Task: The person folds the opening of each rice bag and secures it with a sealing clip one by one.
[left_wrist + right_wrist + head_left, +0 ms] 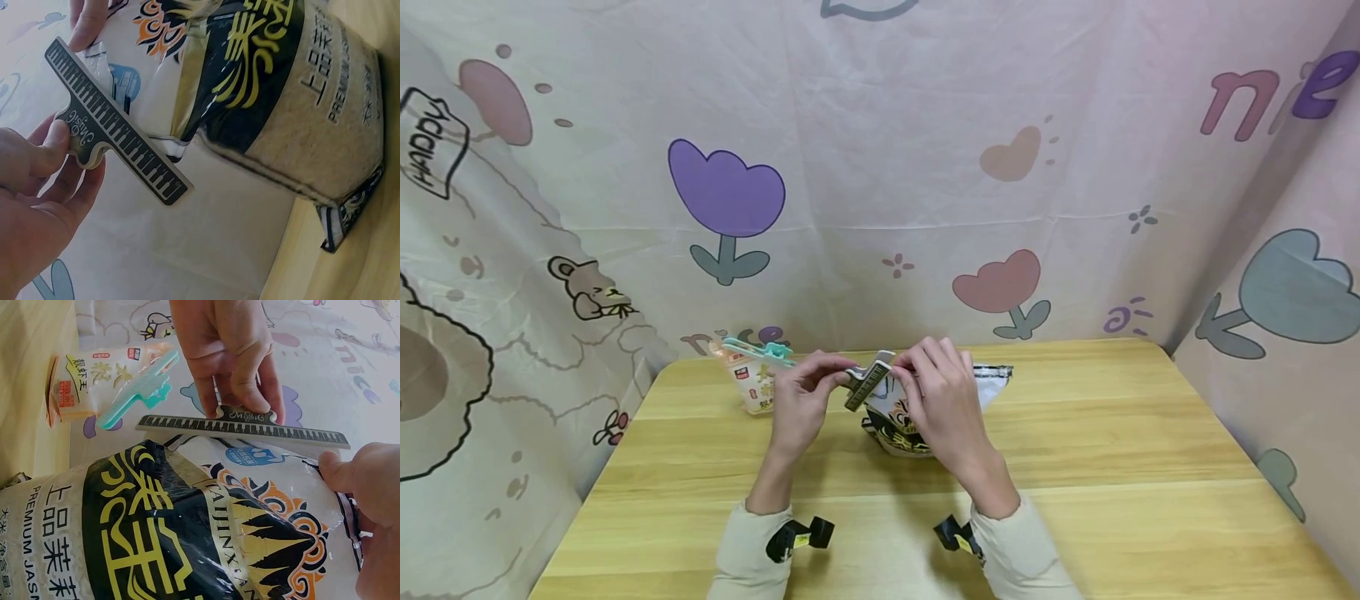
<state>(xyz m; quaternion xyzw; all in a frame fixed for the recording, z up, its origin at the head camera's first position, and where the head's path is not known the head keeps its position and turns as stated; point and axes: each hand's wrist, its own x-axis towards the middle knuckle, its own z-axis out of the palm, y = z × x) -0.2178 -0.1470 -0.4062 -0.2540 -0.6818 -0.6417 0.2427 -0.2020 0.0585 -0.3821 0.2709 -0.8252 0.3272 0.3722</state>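
Note:
My left hand (801, 408) pinches the handle of a black clip (119, 128) with a piano-key pattern and the word Music on it. The clip's long jaw lies along the top edge of a rice bag (144, 531), overlapping it in both wrist views. My right hand (943, 400) pinches that bag's folded top corner, thumb on the near face, beside one end of the clip. White, black and gold, the bag stands on the table with its top leaning to one side. Its lower part bulges with rice.
Behind my left hand stands a small orange-and-white packet (94, 381) with a turquoise clip (137, 390) across its top. The wooden table (1112, 467) ends against a printed cloth backdrop (865, 167). Cloth also hangs along the left and right sides.

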